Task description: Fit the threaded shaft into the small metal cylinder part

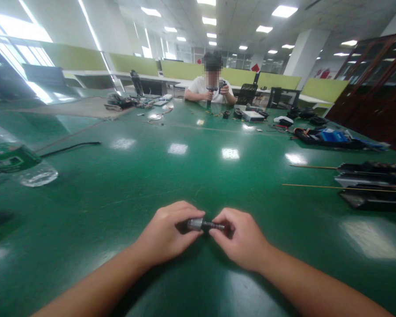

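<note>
Between my hands, low in the middle of the view, lies a small cylindrical device (196, 223) with a silver-grey body and a thin dark shaft pointing right. My left hand (170, 229) is closed round the thick grey body, thumb below and fingers above. The thumb and fingertips of my right hand (240, 235) pinch the thin ridged shaft (220, 226) near its tip. The device is held roughly level above the green table (185, 176). My fingers and palm hide part of its left end.
A plastic bottle (36, 174) with a green label lies at the left, near a black cable (72, 147). Black trays (369, 198) and thin rods (310, 186) are on the right, with a blue-filled case (333, 135) behind. Across the table sits a person (198, 88) holding a dark device.
</note>
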The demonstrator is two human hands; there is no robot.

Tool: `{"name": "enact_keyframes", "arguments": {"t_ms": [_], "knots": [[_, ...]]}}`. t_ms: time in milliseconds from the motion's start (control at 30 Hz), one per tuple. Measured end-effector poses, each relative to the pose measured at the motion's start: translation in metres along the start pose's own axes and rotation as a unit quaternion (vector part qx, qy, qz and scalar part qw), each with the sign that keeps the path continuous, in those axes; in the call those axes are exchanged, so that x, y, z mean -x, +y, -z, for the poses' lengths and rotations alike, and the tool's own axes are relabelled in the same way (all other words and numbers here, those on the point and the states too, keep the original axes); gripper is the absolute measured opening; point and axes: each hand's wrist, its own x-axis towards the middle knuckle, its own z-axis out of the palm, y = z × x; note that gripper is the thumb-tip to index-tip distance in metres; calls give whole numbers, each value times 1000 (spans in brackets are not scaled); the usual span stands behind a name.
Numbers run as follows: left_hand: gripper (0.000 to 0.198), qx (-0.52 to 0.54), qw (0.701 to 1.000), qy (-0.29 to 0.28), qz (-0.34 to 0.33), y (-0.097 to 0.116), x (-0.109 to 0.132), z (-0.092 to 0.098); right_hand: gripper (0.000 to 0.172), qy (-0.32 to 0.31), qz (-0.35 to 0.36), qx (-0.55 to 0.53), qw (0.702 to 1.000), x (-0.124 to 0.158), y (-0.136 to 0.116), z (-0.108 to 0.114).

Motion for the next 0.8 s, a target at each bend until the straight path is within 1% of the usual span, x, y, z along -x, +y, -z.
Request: {"name": "enact_keyframes", "arguments": {"t_ms": [800], "knots": [[24,-16,1000,-2,21,-2,-1,6,5,8,-15,15,1000,0,2,-2]]}}
